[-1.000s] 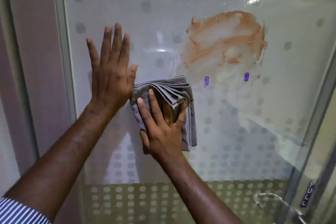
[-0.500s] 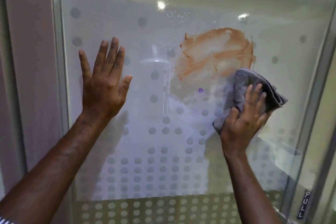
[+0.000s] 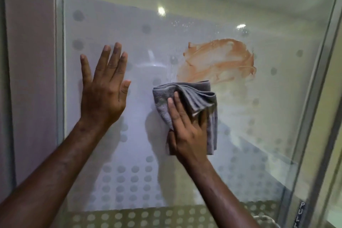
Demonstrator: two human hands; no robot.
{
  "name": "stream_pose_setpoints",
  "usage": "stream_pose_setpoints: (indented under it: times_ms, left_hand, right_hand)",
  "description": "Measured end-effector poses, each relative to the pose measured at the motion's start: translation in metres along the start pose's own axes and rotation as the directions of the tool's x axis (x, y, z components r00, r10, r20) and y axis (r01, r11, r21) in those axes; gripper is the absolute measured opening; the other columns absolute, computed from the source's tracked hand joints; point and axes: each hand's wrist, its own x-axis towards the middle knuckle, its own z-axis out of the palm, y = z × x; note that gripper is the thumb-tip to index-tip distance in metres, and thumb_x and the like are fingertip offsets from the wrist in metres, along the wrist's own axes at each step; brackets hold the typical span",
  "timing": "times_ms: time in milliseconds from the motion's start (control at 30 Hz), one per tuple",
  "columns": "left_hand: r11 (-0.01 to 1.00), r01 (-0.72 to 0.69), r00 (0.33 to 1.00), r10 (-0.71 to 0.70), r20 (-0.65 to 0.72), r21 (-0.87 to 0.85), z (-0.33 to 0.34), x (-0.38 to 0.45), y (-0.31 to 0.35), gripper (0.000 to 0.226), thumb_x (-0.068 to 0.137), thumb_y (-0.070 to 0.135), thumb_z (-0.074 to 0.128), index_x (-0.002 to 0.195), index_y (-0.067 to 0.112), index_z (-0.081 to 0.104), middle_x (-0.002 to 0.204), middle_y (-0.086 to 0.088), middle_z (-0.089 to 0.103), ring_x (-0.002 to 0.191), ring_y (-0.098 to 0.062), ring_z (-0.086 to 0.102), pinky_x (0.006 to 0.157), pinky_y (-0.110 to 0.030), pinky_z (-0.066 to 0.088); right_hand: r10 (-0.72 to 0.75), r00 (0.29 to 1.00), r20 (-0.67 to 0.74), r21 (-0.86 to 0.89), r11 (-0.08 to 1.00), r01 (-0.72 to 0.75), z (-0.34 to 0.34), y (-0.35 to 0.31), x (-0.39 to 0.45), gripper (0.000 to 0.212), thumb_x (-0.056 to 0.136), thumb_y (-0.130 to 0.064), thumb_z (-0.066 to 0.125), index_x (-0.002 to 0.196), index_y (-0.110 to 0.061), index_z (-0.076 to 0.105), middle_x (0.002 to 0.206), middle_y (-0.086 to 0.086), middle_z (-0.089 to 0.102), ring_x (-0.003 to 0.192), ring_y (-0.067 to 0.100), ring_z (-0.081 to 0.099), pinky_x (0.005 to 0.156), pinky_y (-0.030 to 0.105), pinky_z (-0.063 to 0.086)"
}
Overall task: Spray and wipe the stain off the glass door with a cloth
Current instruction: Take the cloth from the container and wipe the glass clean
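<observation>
An orange-brown smeared stain (image 3: 218, 61) covers the upper right of the glass door (image 3: 148, 24), which carries a pattern of frosted dots. My right hand (image 3: 185, 126) presses a folded grey cloth (image 3: 187, 96) flat against the glass, just below and left of the stain; the cloth's top edge touches the stain's lower rim. My left hand (image 3: 103, 87) lies flat on the glass to the left, fingers spread, holding nothing. Fine droplets dot the glass above the stain.
A metal door frame (image 3: 314, 98) runs down the right side with a "PULL" label (image 3: 298, 216) near the bottom. Another frame post (image 3: 59, 61) and a pale wall stand on the left. A handle shows at the bottom right.
My right hand has swept the cloth from the stain's lower right back to the left and down under it. The two purple marks below the stain are gone. My left hand has stayed put.
</observation>
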Motion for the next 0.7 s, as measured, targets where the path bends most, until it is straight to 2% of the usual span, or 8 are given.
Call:
stream_pose_setpoints:
  times_ms: [100,167,267,333,367,433,600,700]
  left_hand:
    - [1.0,-0.004,1.0,0.004,-0.006,-0.009,0.0,0.0,0.001,0.057,0.113,0.037,0.019,0.164,0.013,0.023,0.174,-0.007,0.017,0.163,-0.025,0.011,0.126,-0.069,0.005]
    - [1.0,-0.001,1.0,0.001,-0.003,-0.013,0.0,0.0,0.001,0.057,0.113,0.038,0.019,0.164,0.013,0.022,0.174,-0.007,0.017,0.163,-0.025,0.011,0.126,-0.069,0.005]
    - [1.0,0.0,1.0,0.0,-0.004,-0.013,0.0,0.0,0.001,0.058,0.113,0.038,0.018,0.164,0.013,0.022,0.174,-0.007,0.017,0.163,-0.025,0.011,0.126,-0.07,0.005]
    - [1.0,0.001,1.0,-0.001,-0.007,-0.019,0.001,0.0,0.001,0.058,0.113,0.038,0.017,0.164,0.012,0.022,0.174,-0.007,0.017,0.163,-0.025,0.011,0.126,-0.069,0.005]
    - [1.0,0.001,1.0,-0.001,-0.009,-0.021,0.001,0.0,0.001,0.058,0.113,0.038,0.017,0.164,0.012,0.022,0.174,-0.007,0.016,0.163,-0.025,0.011,0.126,-0.069,0.005]
    - [1.0,0.001,1.0,-0.001,-0.008,-0.024,0.0,0.0,0.001,0.059,0.113,0.039,0.017,0.164,0.011,0.023,0.174,-0.007,0.017,0.163,-0.026,0.012,0.126,-0.069,0.004]
    - [0.999,0.002,1.0,-0.002,-0.005,-0.036,-0.001,0.0,0.0,0.059,0.112,0.039,0.017,0.164,0.011,0.024,0.174,-0.007,0.018,0.163,-0.025,0.012,0.127,-0.068,0.004]
    - [0.999,0.005,1.0,-0.005,-0.004,-0.038,-0.001,0.0,0.0,0.059,0.112,0.039,0.017,0.164,0.012,0.025,0.174,-0.007,0.018,0.163,-0.025,0.012,0.127,-0.068,0.004]
  right_hand:
    - [0.149,0.981,-0.125,-0.021,0.988,-0.153,-0.012,0.044,0.009,0.069,0.086,-0.012,0.051,0.155,-0.005,0.044,0.166,0.008,0.031,0.149,0.022,0.041,0.116,0.072,0.029]
    - [0.32,0.925,-0.205,0.012,0.946,-0.324,-0.021,0.08,0.017,0.066,0.088,-0.009,0.05,0.153,0.001,0.043,0.164,0.013,0.031,0.151,0.027,0.037,0.117,0.07,0.028]
    - [0.641,0.716,-0.278,0.218,0.768,-0.603,-0.034,0.126,0.041,0.065,0.091,-0.011,0.043,0.155,-0.003,0.042,0.165,0.015,0.035,0.156,0.034,0.03,0.125,0.062,0.019]
    - [0.767,0.583,-0.268,0.388,0.64,-0.663,-0.039,0.138,0.064,0.065,0.092,-0.011,0.039,0.157,-0.011,0.042,0.168,0.006,0.034,0.158,0.027,0.024,0.128,0.058,0.008]
    - [0.789,0.555,-0.263,0.436,0.61,-0.661,-0.04,0.138,0.074,0.064,0.093,-0.011,0.038,0.157,-0.014,0.043,0.168,0.003,0.033,0.159,0.024,0.023,0.129,0.056,0.005]
    - [0.787,0.562,-0.256,0.454,0.611,-0.649,-0.038,0.128,0.082,0.064,0.094,-0.012,0.039,0.157,-0.016,0.042,0.169,0.002,0.032,0.159,0.022,0.022,0.13,0.053,0.003]
    - [0.682,0.709,-0.18,0.415,0.706,-0.574,-0.029,0.08,0.054,0.069,0.093,-0.013,0.044,0.161,-0.014,0.033,0.171,0.001,0.024,0.161,0.019,0.015,0.129,0.045,0.004]
    - [0.716,0.693,-0.086,0.525,0.624,-0.579,-0.037,0.064,0.044,0.067,0.095,-0.017,0.043,0.161,-0.015,0.033,0.17,-0.002,0.026,0.16,0.013,0.015,0.131,0.043,0.005]
